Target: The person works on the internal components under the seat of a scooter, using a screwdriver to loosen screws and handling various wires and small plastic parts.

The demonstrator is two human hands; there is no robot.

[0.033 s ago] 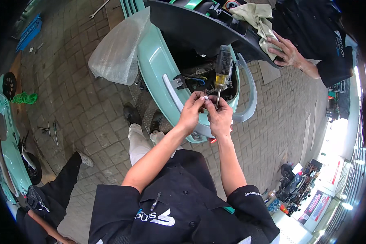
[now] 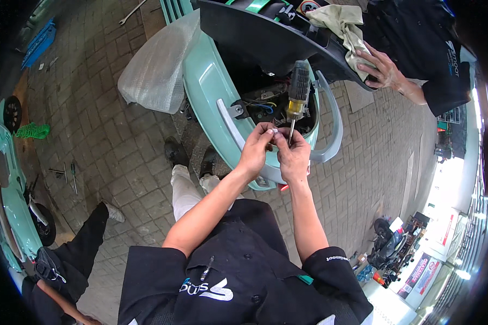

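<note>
My left hand (image 2: 253,151) is closed, with its thumb and fingertips pinching a small white piece (image 2: 275,131) too small to name. Against the same piece rest the fingertips of my right hand (image 2: 294,162). That hand also grips a screwdriver (image 2: 299,86) by its shaft, with the black and yellow handle pointing up. Both hands are over the rear of a mint-green scooter (image 2: 211,81), by its silver grab rail (image 2: 333,138). Beyond them the open body compartment shows wires (image 2: 263,106) and dark parts. A large black panel (image 2: 249,40) stands raised above it.
A co-worker's hand (image 2: 382,69) presses a beige cloth (image 2: 339,24) on the panel's right end. Bubble wrap (image 2: 160,67) hangs beside the scooter's left side. Another green scooter (image 2: 8,179), a person's leg (image 2: 87,249) and loose tools (image 2: 73,176) are at left on the paving.
</note>
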